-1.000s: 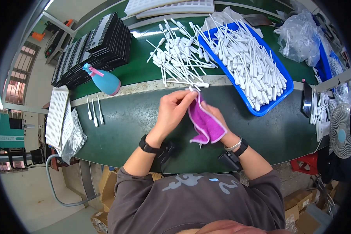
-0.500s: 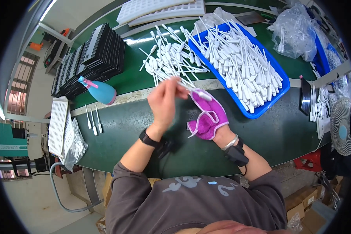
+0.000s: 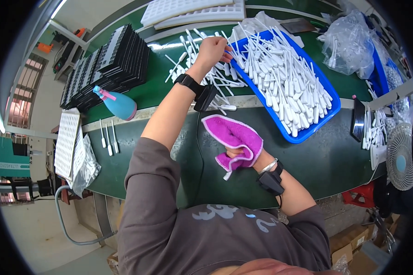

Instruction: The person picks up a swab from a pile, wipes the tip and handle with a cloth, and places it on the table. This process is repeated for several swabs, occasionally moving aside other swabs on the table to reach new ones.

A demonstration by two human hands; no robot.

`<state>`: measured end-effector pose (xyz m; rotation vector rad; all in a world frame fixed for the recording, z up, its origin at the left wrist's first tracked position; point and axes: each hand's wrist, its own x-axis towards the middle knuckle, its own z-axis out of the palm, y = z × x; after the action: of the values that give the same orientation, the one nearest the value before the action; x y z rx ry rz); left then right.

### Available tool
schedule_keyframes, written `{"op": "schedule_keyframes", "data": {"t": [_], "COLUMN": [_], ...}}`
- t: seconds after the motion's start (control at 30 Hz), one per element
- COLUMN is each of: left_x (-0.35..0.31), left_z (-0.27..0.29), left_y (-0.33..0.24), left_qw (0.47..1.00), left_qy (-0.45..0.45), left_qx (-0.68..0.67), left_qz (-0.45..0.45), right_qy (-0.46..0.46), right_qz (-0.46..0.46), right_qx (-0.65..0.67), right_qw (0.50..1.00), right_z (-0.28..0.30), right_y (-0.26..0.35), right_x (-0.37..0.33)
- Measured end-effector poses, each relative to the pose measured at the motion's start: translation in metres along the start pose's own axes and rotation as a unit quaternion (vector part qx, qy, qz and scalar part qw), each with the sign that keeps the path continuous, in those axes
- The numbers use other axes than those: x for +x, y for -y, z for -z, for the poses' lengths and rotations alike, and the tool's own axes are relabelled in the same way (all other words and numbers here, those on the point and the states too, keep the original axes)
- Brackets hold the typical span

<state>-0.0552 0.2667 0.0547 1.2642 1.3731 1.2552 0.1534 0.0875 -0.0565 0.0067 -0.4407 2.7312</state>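
My left hand (image 3: 212,51) reaches over the loose pile of white plastic droppers (image 3: 184,68), next to the left rim of a blue tray (image 3: 289,135). Its fingers are curled, and whatever they hold is hidden. More white droppers (image 3: 280,82), with thin stems and thick bulbs, heap up in the tray. Below the tray, my right hand (image 3: 234,151) is closed on a fuzzy purple cloth (image 3: 243,133) with a pale edge; the cloth covers most of the fingers. A single dropper (image 3: 228,107) rests on the pale strip above the cloth.
Stacked black trays (image 3: 108,68) stand left, beside a blue spray bottle (image 3: 119,105). Several droppers (image 3: 109,140) lie apart near a white perforated tray (image 3: 66,144). Plastic bags (image 3: 348,43) and a small fan (image 3: 401,158) are at right. White foam racks (image 3: 197,14) lie at the back.
My left hand has moved away from the cloth, up and forward to the pile. The dropper it held by the cloth is no longer there. The cloth has folded over my right hand.
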Motion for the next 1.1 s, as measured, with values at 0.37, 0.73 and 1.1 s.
{"op": "schedule_keyframes", "data": {"t": [0.37,0.73,1.1], "left_x": [-0.144,-0.211,-0.232], "left_z": [0.009,0.007,0.032], "left_y": [0.016,0.015,0.03], "left_qw": [0.819,0.973,0.97], "left_qy": [0.124,0.024,-0.183], "left_qx": [0.536,0.225,-0.16], "left_qz": [-0.165,-0.042,-0.003], "right_qy": [-0.151,-0.198,-0.101], "right_qz": [-0.126,-0.121,-0.19], "right_qx": [-0.204,-0.212,-0.059], "right_qw": [0.959,0.949,0.975], "right_z": [-0.028,-0.017,-0.02], "right_y": [-0.003,-0.014,0.009], "right_x": [-0.004,-0.003,0.0]}}
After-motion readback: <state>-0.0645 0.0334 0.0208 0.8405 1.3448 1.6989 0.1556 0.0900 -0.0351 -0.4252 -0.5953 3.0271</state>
